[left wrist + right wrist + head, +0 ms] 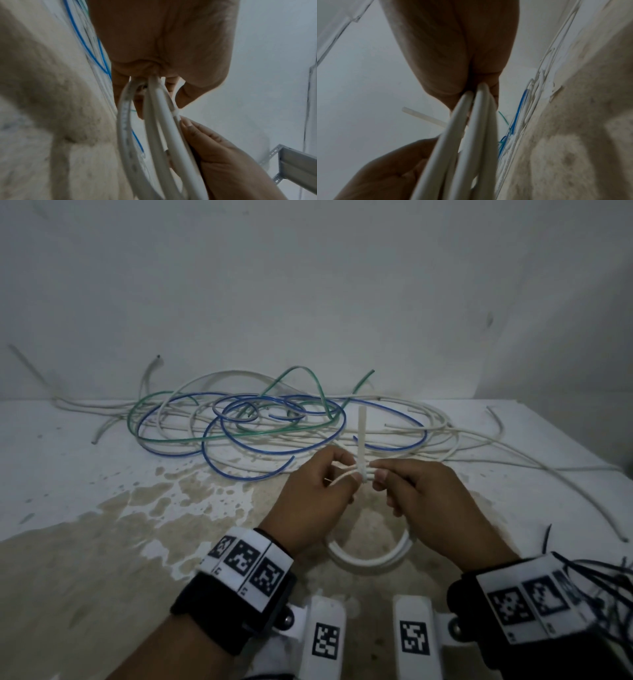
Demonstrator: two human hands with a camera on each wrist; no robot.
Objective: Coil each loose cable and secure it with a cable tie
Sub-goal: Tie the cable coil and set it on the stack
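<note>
Now, step: I am cinching a white cable tie (362,455) around the white cable coil (368,556), which I am holding up just above the surface (85,542).
Key relation: the tie is sitting between my two hands at the coil's top, its free tail pointing up and away from me, across the bundled strands; the loop is hanging toward me.
Left hand (308,498): I am pinching the bundle just left of the tie, fingers curled round the strands.
Right hand (435,501): I am gripping the strands just right of the tie, thumb (382,477) beside its head; both hands look equally near the tail.
Materials: the coil is smooth, round, stiff-looking plastic sheath in several turns; the tie is a flat, slightly translucent strip.
Remaining: loose white, blue (274,453) and green cables (219,436) are lying tangled against the wall, beyond my hands.
Surface: pale, rough, stained brownish.
</note>
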